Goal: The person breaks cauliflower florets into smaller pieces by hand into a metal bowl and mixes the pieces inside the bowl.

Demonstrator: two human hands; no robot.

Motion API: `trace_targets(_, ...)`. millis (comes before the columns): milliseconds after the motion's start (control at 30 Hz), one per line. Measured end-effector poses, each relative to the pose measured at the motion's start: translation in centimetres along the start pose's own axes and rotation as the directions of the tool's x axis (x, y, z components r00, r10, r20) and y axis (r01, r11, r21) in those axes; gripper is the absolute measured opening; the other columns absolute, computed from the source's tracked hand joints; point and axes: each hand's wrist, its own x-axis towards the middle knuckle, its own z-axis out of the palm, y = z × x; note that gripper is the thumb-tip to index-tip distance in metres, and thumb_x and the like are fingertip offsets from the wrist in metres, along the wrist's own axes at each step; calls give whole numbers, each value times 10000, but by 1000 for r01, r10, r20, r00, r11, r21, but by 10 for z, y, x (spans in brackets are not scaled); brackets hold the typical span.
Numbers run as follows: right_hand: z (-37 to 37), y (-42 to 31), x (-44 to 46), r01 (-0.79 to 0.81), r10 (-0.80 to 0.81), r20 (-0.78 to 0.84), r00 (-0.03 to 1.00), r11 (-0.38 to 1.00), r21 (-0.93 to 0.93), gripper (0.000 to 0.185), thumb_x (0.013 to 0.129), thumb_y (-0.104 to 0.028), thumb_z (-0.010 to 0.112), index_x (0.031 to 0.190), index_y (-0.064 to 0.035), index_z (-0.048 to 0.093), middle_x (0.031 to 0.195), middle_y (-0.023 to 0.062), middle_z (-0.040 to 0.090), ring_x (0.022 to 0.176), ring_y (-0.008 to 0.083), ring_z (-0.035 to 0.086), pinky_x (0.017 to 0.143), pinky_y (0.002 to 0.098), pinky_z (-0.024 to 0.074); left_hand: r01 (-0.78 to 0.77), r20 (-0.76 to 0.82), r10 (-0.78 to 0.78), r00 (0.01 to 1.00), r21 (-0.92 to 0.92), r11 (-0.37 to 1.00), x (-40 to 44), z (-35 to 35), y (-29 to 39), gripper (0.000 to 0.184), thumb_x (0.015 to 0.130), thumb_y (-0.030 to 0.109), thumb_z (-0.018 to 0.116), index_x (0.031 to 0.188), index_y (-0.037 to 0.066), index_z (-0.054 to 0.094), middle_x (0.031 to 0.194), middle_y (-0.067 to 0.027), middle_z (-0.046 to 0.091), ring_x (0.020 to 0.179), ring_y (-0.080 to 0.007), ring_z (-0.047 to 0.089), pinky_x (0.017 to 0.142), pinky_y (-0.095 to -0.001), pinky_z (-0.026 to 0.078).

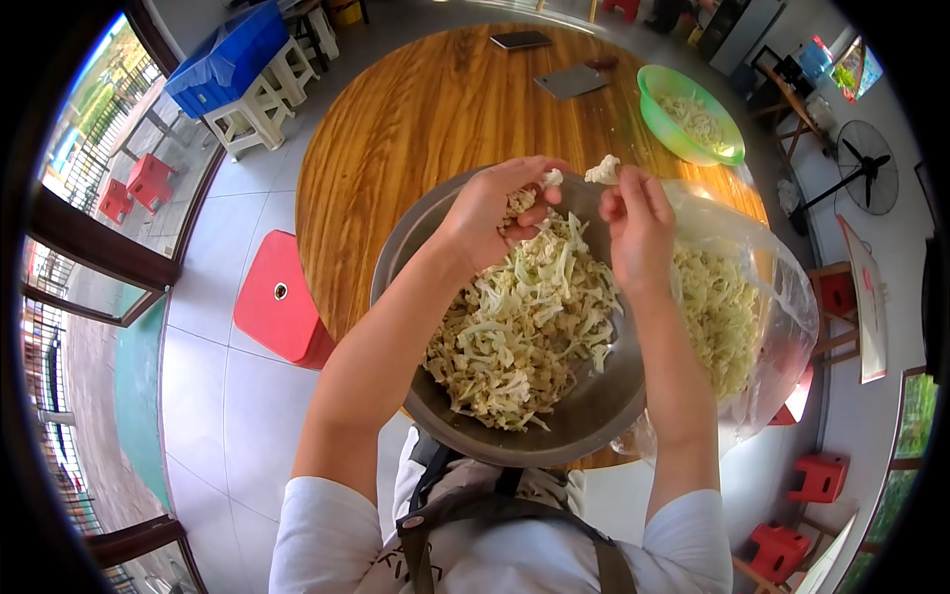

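A wide metal basin (pixel 394 259) at the table's near edge holds a heap of cut cauliflower pieces (pixel 524 327), pale green stems mixed with cream florets. Above its far side, my left hand (pixel 503 210) is curled around a piece of cauliflower (pixel 521 204), partly hidden by the fingers. My right hand (pixel 638 223) pinches a small white floret (pixel 603 169) between thumb and fingertips, just right of the left hand. Beside the basin on the right, a clear plastic bag (pixel 787 287) contains more cut cauliflower; my right forearm covers part of it.
On the round wooden table (pixel 396 119) a green plastic bowl (pixel 727 124) holds more cut pieces. A cleaver (pixel 574 82) and a dark phone-like slab (pixel 521 40) lie at the far side. A red stool (pixel 272 307) stands left; a fan (pixel 868 163) stands right.
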Motion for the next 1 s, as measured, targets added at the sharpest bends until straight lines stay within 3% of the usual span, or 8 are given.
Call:
trace_targets(100,5,-6,-2,-33,30,-24,999,991,-131,180,913,-214,565,850,-45,563,670,-31,487,598,49,431,533,202,332,7,-89,-20,996,-136,991,3,-6,0,281,942,238,435,1081,10,523,619,32,413,509,-53,326,438,-197,256)
trace_targets(333,5,1,-7,90,-10,132,991,781,-618,264,891,-316,597,851,-55,593,582,-69,433,533,8,358,487,186,285,26,-40,-30,999,-99,995,2,-5,-2,308,955,244,402,1087,-10,516,601,24,377,507,-68,318,424,-201,241)
trace_targets(567,9,0,-12,99,32,205,978,796,-596,223,893,-255,603,922,-34,611,693,-35,524,601,33,443,550,190,370,20,14,-19,1000,-119,993,6,-8,-8,382,972,278,346,1103,-44,504,676,-5,424,537,-83,344,434,-209,268)
trace_targets(633,9,1,-12,156,-52,187,981,789,-594,186,898,-217,595,929,-35,611,691,-32,524,607,37,451,563,192,384,45,39,-36,999,-277,960,7,-13,-7,403,970,298,347,1089,-54,503,742,-36,470,576,-98,384,450,-214,306)
trace_targets(767,7,12,-6,431,-330,277,902,688,-584,159,913,-182,567,933,-31,614,662,-26,513,586,41,450,544,196,386,13,-157,-91,983,-440,898,12,-13,-10,371,954,251,368,1068,-83,482,896,-131,534,758,-179,516,590,-244,460)
trace_targets(867,13,-2,-14,117,-28,161,987,809,-577,169,919,-191,556,945,-38,623,640,-20,524,556,44,457,514,204,381,10,-194,-114,974,-473,881,13,-9,-10,317,939,179,373,1059,-99,466,955,-178,553,866,-232,560,706,-275,515)
trace_targets(933,9,-3,-14,141,-39,165,986,727,-672,182,924,-195,547,949,-33,626,633,-16,535,532,47,456,494,213,381,35,-185,-133,974,-455,890,8,-2,-8,287,928,136,374,1059,-105,459,970,-195,555,895,-247,574,760,-289,525)
trace_targets(1000,7,-6,-13,95,15,150,989,713,-695,191,928,-199,540,948,-30,626,644,-12,545,534,47,457,492,214,380,61,-183,-129,975,-337,939,8,-2,-7,258,935,140,388,1041,-76,480,977,-162,565,762,-175,548,610,-246,484)
